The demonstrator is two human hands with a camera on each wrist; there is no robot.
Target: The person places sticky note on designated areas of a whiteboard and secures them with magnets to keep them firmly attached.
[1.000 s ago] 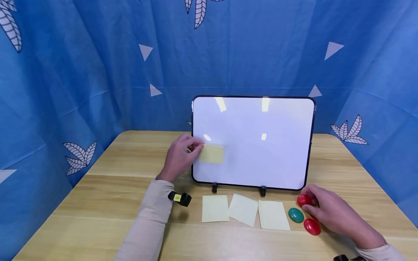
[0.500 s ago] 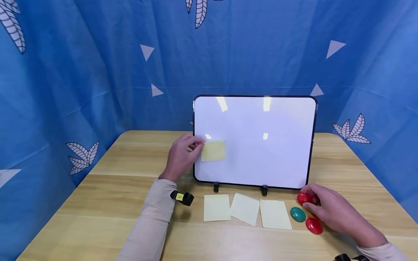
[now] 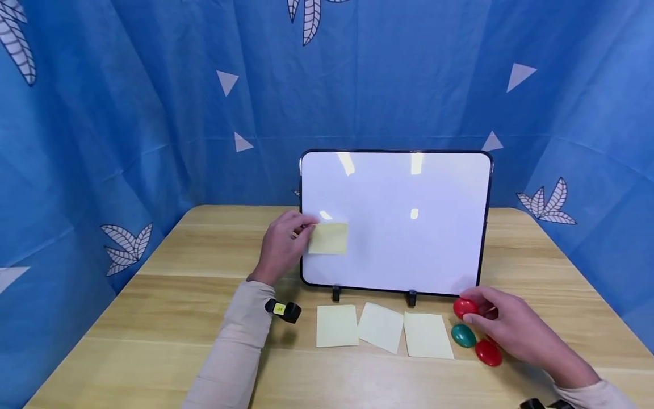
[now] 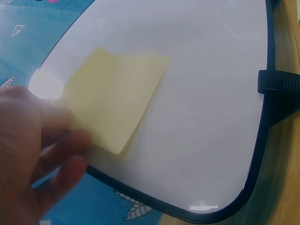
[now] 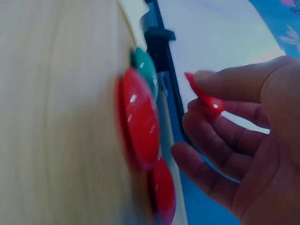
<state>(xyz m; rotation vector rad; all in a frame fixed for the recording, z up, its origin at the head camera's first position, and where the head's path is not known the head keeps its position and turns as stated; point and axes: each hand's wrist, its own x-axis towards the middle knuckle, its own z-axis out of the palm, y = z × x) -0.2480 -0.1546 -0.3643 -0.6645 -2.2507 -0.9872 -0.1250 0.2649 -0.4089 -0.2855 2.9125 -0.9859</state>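
Observation:
My left hand (image 3: 285,245) pinches a pale yellow sticky note (image 3: 329,238) by its upper left corner, at the left side of the whiteboard (image 3: 398,221). In the left wrist view the note (image 4: 119,93) lies close over the white surface; whether it sticks there I cannot tell. Between thumb and fingers, my right hand (image 3: 518,326) holds a glossy red round magnet (image 3: 464,308), clear of the table in the right wrist view. Below it lie a green magnet (image 3: 463,336) and a red one (image 3: 488,353). Another red magnet (image 5: 164,190) is mostly hidden by my hand in the head view.
Three sticky notes lie in a row before the board: a left one (image 3: 337,326), a tilted middle one (image 3: 381,328) and a right one (image 3: 428,336). Black feet (image 3: 411,297) support the board on the wooden table (image 3: 204,318). A blue patterned curtain (image 3: 398,85) hangs behind.
My right hand has shifted slightly left with the red magnet, away from the spot beside the other magnets. The left hand stays nearly in place; the note now hangs a little higher and straighter.

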